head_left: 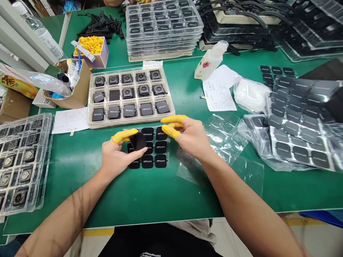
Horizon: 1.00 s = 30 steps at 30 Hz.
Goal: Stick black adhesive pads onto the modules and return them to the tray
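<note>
A black smartwatch body (138, 141) with a glossy face is gripped by my left hand (119, 150), between the thumb and fingers wearing yellow finger cots. It is tilted over a clear sheet of black square films (147, 161) printed with white "HiFuture" lettering, partly covering the sheet's left column. My right hand (187, 135), also in yellow finger cots, reaches to the sheet's upper right film (161, 133). Its thumb tip is at that film's edge, and the fingers are slightly apart. Behind them a plastic tray (131, 120) holds several watch bodies, some covered with the printed films.
Another watch tray stack (40, 200) stands left, beside a cardboard box (83, 85) and a box of yellow finger cots (100, 60). Stacked trays (163, 46) and a white bottle (210, 59) stand behind. Clear plastic sheets (225, 139) and more film sheets (294, 139) lie right.
</note>
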Tool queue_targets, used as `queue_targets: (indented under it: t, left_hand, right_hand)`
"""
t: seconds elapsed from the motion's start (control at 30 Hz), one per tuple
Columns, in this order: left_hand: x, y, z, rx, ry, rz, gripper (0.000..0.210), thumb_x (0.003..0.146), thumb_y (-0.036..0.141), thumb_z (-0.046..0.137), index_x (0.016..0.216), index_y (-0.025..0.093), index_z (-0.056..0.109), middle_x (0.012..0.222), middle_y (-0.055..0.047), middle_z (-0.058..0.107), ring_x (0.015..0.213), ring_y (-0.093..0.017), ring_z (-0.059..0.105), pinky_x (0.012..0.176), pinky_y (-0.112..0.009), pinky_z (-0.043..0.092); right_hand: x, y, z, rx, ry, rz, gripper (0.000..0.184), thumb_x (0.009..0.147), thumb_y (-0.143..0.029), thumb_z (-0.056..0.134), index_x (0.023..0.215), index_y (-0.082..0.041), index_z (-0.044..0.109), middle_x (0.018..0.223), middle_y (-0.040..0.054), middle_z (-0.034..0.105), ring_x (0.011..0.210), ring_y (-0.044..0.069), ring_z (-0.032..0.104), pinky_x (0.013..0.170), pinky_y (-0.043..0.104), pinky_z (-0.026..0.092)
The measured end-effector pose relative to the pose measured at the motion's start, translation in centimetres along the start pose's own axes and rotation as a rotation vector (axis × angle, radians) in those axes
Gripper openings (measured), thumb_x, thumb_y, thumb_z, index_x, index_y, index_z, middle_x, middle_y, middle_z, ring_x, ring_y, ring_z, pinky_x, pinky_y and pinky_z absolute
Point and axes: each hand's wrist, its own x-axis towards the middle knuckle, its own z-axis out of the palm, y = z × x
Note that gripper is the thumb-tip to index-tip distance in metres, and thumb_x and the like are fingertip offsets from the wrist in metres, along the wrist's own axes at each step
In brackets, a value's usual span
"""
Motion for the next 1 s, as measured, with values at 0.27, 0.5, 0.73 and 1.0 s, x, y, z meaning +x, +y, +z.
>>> queue_targets:
  t: [0.27,0.5,0.73,1.0]
  left_hand:
    - [-0.1,-0.1,0.0,0.03,0.004,0.022,0.047,0.069,0.036,0.095,0.111,0.02,0.08,0.096,-0.004,0.082,0.085,-0.021,0.077,0.088,-0.036,0.067]
    - [0.0,0.0,0.0,-0.04,0.013,0.009,0.048,0.067,0.032,0.096,0.11,0.02,0.08,0.095,-0.003,0.083,0.085,-0.021,0.078,0.09,-0.038,0.066]
    - [0.2,0.1,0.2,-0.368,-0.107,-0.248,0.058,0.066,0.033,0.097,0.118,0.017,0.075,0.108,-0.008,0.082,0.098,-0.024,0.079,0.095,-0.037,0.065]
    - [-0.4,-1.3,0.8,-0.138,-0.226,-0.116,0.051,0.071,0.033,0.093,0.12,0.024,0.08,0.104,-0.004,0.084,0.095,-0.023,0.08,0.092,-0.034,0.063]
  right_hand:
    - [0.1,0.7,-0.2,-0.024,-0.027,0.008,0.049,0.083,-0.064,0.077,0.105,-0.02,0.077,0.085,0.0037,0.075,0.075,0.017,0.067,0.073,0.034,0.056]
    - [0.0,0.7,0.3,0.088,-0.034,-0.01,0.043,0.075,-0.061,0.087,0.091,-0.023,0.075,0.078,0.0016,0.072,0.071,0.017,0.067,0.071,0.036,0.058]
    - [0.1,-0.5,-2.3,0.16,0.015,-0.151,0.042,0.065,-0.066,0.092,0.07,-0.03,0.071,0.099,0.004,0.073,0.1,0.026,0.067,0.078,0.043,0.056]
    - [-2.8,-2.8,1.7,0.341,-0.079,0.213,0.039,0.06,-0.05,0.1,0.083,-0.027,0.079,0.076,0.0,0.072,0.068,0.015,0.063,0.065,0.033,0.056]
